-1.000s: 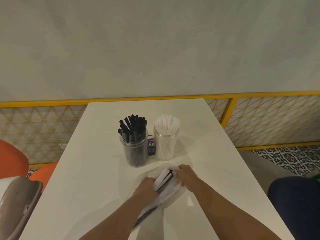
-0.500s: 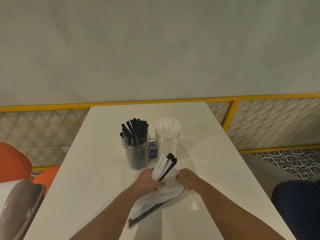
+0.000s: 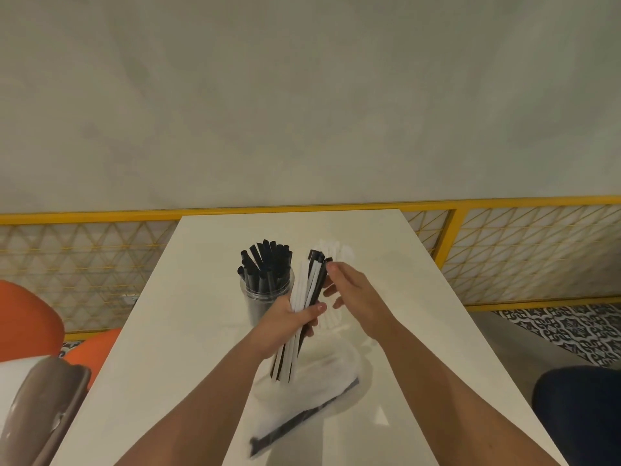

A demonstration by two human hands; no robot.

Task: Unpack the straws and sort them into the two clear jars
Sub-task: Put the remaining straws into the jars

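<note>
My left hand [image 3: 289,317] grips a mixed bundle of black and white straws [image 3: 307,290], held upright above the white table [image 3: 420,314]. My right hand [image 3: 353,290] is beside the bundle's top, its loosely spread fingertips touching the black straws there. Behind them stand two clear jars: the left jar [image 3: 258,297] is full of black straws, and the right jar [image 3: 331,321] of white straws is mostly hidden by my hands. The crumpled clear plastic bag [image 3: 329,375] lies on the table under my wrists with a black straw [image 3: 302,418] left in it.
A yellow mesh railing [image 3: 504,260] runs behind and to the right of the table. Orange seats [image 3: 27,317] and a brown chair back [image 3: 43,408] are at the left. A dark blue shape [image 3: 578,408] sits at the lower right, above patterned floor tiles.
My left hand has lifted the straw bundle out of the bag and raised it in front of the jars. My right hand left the bag and came up to the bundle's top.
</note>
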